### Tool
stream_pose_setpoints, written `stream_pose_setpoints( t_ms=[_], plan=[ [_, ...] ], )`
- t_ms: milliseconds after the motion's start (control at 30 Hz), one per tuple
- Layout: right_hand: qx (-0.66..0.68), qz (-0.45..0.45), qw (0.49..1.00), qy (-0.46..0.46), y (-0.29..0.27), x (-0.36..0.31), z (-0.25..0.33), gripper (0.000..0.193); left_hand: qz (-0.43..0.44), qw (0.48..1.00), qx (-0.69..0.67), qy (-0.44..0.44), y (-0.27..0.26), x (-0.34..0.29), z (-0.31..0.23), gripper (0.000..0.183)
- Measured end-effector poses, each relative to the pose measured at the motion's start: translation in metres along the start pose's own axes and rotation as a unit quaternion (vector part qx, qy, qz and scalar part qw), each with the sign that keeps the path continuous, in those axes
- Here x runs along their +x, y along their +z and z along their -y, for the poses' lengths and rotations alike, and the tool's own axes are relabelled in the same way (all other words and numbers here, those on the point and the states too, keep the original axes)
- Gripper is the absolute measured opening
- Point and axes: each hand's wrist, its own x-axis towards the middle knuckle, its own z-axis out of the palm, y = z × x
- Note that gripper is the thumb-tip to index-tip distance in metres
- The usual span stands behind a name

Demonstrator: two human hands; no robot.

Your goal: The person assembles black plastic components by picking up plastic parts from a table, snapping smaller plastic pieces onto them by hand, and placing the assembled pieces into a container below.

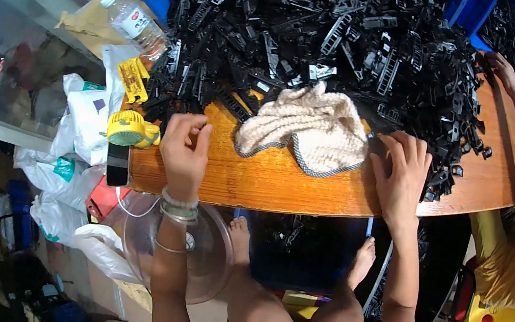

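Note:
A cream knitted cloth [335, 132] with a dark striped edge lies crumpled on the wooden table, between my two hands. To its left, my left hand [185, 153] rests over the table with fingers loosely curled in, and nothing shows in them. My right hand [402, 176] lies to the right of the cloth, fingers bent but apart, thumb out toward the cloth and holding nothing visible. Its fingertips are beside the edge of a large heap of black plastic parts [330, 32], many shaped like small ladders or frames. The heap fills the far side of the table.
A small yellow fan [132, 129], a yellow plastic piece [132, 79] and a phone [117, 165] sit at the left edge. A water bottle [134, 26] lies behind them. Another person's hand [504, 71] touches parts at the far right. Below is a clear round tub [213, 281].

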Motion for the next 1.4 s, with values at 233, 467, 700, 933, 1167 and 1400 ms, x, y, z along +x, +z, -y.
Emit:
stream_pose_setpoints(
  t_ms=[233,467,700,933,1167,1400],
  plan=[
    [-0.028,-0.065,0.997,-0.011,0.014,-0.004,0.001,0.021,-0.008,0.961,0.212,0.178,0.003,0.042,0.020,0.027],
    [0.000,-0.045,0.999,0.017,0.014,0.002,0.005,0.020,-0.057,0.952,0.265,0.142,0.009,0.051,0.038,0.028],
    [-0.022,-0.051,0.998,-0.021,0.014,-0.001,-0.003,0.019,0.024,0.877,-0.370,-0.307,-0.032,0.001,0.009,0.017],
    [0.008,-0.072,0.997,-0.038,0.020,-0.005,-0.007,0.021,0.048,0.768,-0.516,-0.376,-0.076,-0.047,0.019,0.025],
    [0.012,-0.116,0.993,-0.021,0.010,-0.006,-0.011,0.021,-0.018,0.811,-0.290,-0.509,-0.088,-0.232,0.101,0.031],
    [0.106,-0.151,0.983,-0.023,0.014,-0.009,-0.010,0.027,0.066,0.809,-0.216,-0.543,-0.086,-0.277,0.119,0.021]
  ],
)
